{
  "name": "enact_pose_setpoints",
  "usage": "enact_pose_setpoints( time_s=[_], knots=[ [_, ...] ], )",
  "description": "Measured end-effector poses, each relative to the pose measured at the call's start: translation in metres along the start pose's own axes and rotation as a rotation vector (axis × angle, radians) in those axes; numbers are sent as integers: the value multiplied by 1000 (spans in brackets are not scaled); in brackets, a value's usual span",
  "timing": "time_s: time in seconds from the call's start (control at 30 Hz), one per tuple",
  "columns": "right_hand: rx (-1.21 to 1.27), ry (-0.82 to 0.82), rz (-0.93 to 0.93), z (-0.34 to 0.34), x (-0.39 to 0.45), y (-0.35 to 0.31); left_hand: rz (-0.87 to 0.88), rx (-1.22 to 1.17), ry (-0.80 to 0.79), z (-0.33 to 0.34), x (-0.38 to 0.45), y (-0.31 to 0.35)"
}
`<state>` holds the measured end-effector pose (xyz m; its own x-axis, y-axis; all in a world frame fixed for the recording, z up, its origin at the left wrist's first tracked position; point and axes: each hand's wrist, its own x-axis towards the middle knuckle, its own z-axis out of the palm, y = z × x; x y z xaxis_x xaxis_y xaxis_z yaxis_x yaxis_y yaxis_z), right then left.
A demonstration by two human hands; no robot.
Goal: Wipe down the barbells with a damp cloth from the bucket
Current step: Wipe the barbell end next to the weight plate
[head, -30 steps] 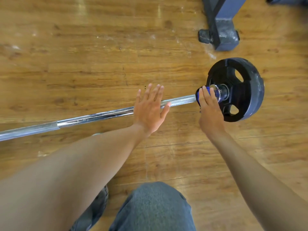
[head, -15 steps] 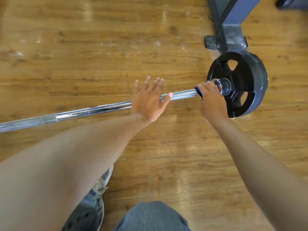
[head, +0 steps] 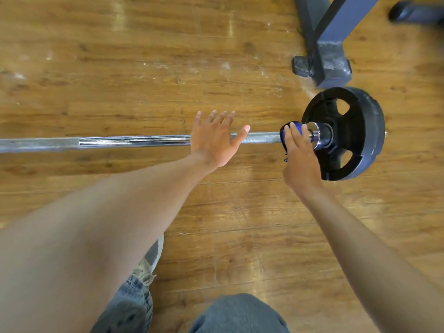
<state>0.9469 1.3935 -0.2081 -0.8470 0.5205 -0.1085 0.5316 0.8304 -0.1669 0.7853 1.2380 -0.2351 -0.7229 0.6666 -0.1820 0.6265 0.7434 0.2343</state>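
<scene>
barbell (head: 134, 141) lies flat across the wood floor (head: 144, 68), plate (head: 346, 133) at its right end. right hand (head: 300, 159) grasps the blue cloth (head: 292, 133) around the bar beside the collar; left hand (head: 216, 140) rests on the bar, fingers straight and spread.

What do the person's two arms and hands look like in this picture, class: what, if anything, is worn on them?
Both forearms are bare, with no sleeve in view. The left hand and the right hand wear no gloves, and no rings, watch or wristband show on the sides that face the camera. The fingernails that show are short. Lower down, the person wears blue denim jeans and a grey lace-up shoe.
</scene>
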Motion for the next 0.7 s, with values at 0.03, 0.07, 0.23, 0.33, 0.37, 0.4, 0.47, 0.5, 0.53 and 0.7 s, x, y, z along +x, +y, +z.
enact_pose_setpoints(
  time_s=[0.03,0.07,0.23,0.33,0.37,0.4,0.47,0.5,0.53,0.7],
  knots=[
    [-16,-7,-15,-1,4,3,15,21,-4,0,1,0],
    [-30,-18,-23,-3,10,7,27,35,-13,0,2,-1],
    [-39,43,39,6,-2,7,28,16,-98,-8,20,-5],
    [-29,51,47,15,-26,2,24,-10,-131,-14,30,-7],
    [-31,42,39,12,-23,3,22,-17,-152,-16,32,-8],
    [-33,38,39,6,-14,4,19,-18,-179,-18,35,-9],
    [-30,6,42,-3,5,6,6,-16,-259,-21,41,-11],
    [-20,-8,50,-5,12,5,8,-16,-298,-22,45,-12],
    [-10,-7,58,-4,15,3,9,-19,-330,-22,48,-12],
    [8,34,75,14,-2,3,24,-33,-407,-20,71,-20]
  ],
)
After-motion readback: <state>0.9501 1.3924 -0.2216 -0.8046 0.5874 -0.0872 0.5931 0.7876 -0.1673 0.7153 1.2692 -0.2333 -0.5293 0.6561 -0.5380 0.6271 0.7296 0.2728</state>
